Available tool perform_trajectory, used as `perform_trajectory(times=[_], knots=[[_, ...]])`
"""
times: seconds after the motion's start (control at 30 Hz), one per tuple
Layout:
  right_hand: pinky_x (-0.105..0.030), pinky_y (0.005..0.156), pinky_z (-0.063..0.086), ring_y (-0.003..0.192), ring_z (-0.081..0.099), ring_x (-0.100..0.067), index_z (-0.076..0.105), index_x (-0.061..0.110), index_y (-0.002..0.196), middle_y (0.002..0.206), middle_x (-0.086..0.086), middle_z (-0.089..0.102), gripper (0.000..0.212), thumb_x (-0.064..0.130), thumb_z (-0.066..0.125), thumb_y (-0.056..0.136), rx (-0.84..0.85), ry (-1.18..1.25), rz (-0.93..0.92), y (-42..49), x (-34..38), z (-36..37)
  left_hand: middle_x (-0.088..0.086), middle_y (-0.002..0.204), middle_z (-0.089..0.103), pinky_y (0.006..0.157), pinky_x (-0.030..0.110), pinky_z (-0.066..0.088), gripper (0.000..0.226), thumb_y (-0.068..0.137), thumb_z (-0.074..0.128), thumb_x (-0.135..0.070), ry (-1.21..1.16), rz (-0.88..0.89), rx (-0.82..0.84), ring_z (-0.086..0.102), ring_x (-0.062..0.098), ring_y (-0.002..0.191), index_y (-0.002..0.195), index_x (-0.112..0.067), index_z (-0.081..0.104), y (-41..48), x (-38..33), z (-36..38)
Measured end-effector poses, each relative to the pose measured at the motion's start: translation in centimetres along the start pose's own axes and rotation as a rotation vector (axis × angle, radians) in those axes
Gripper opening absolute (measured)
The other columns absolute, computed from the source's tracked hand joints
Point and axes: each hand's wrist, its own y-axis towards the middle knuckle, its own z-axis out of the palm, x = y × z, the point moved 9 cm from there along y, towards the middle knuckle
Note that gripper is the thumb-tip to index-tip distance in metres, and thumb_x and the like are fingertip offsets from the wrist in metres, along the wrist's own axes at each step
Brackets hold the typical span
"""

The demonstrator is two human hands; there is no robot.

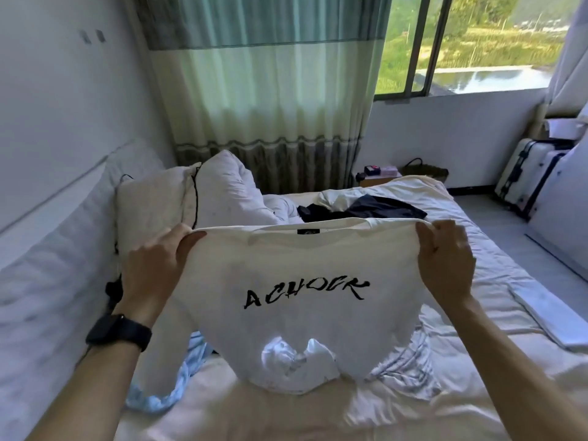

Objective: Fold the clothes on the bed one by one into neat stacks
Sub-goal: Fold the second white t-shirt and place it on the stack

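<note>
White cotton, soft and faintly creased, hangs in front of us. The T-shirt (pixel 296 281) is lifted by its shoulders, collar uppermost and black brush-lettered print facing us, with its hem bunched on the bed (pixel 483 281) below. Our left grip (pixel 152 268) is clamped on the shirt's shoulder at our left, fingers curled round the fabric. Our right grip (pixel 445 262) pinches the opposite shoulder the same way.

We judge the shirt is stretched wide like this to let it drop flat and square before it is laid down for folding. Beyond the shirt's collar lies a dark garment (pixel 375 206), limp and crumpled. Just left of the shirt's hem a pale blue garment (pixel 165 393) trails in loose folds, and right of the hem a striped cloth (pixel 410 361) is rucked. All three look thin and floppy, likely needing smoothing first.
</note>
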Motion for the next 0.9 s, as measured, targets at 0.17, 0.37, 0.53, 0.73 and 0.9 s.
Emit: perform_trajectory(times=[0.17,0.37,0.53,0.73,0.9], knots=[[-0.037,0.074,0.042,0.094,0.050,-0.027,0.057,-0.001,0.101,0.105,-0.024,0.056,0.043,0.042,0.057,0.100,-0.153,0.166,-0.034,-3.3,0.1,-2.0,0.012,0.084,0.071,0.056,0.032,0.035,0.040,0.098,0.052,-0.052,-0.080,-0.102,-0.031,0.065,0.040,0.072,0.096,-0.017,0.071,-2.5,1.0,-2.3],[-0.021,0.073,0.035,0.091,0.055,-0.033,0.061,-0.002,0.102,0.102,-0.024,0.057,0.040,0.039,0.063,0.099,-0.223,0.214,-0.044,-2.3,2.1,-2.9,0.014,0.075,0.066,0.056,0.036,0.036,0.047,0.099,0.053,-0.054,-0.023,-0.085,-0.113,0.062,0.038,0.068,0.091,-0.012,0.073,-1.1,2.1,-3.4],[-0.020,0.074,0.034,0.092,0.052,-0.022,0.063,0.002,0.106,0.108,-0.024,0.058,0.043,0.043,0.063,0.098,-0.177,0.157,-0.058,-0.1,2.9,-0.2,0.011,0.074,0.066,0.059,0.038,0.042,0.044,0.094,0.061,-0.053,-0.113,-0.125,-0.029,0.062,0.034,0.071,0.086,-0.012,0.074,1.6,3.3,-0.4],[-0.041,0.076,0.048,0.091,0.060,-0.040,0.064,0.006,0.104,0.112,-0.019,0.056,0.035,0.041,0.066,0.097,0.159,0.016,-0.021,0.0,0.0,10.2,0.003,0.065,0.063,0.058,0.038,0.046,0.065,0.084,0.049,-0.077,-0.172,-0.225,0.325,0.061,0.030,0.067,0.070,-0.017,0.066,1.0,7.4,12.2],[-0.042,0.079,0.043,0.095,0.060,-0.042,0.066,0.006,0.105,0.116,-0.019,0.055,0.035,0.040,0.063,0.098,0.449,-0.108,0.178,-2.3,-5.9,22.4,0.002,0.080,0.066,0.059,0.034,0.037,0.050,0.091,0.052,-0.067,-0.095,-0.306,0.577,0.063,0.031,0.082,0.076,-0.021,0.065,-1.5,10.2,25.9]])
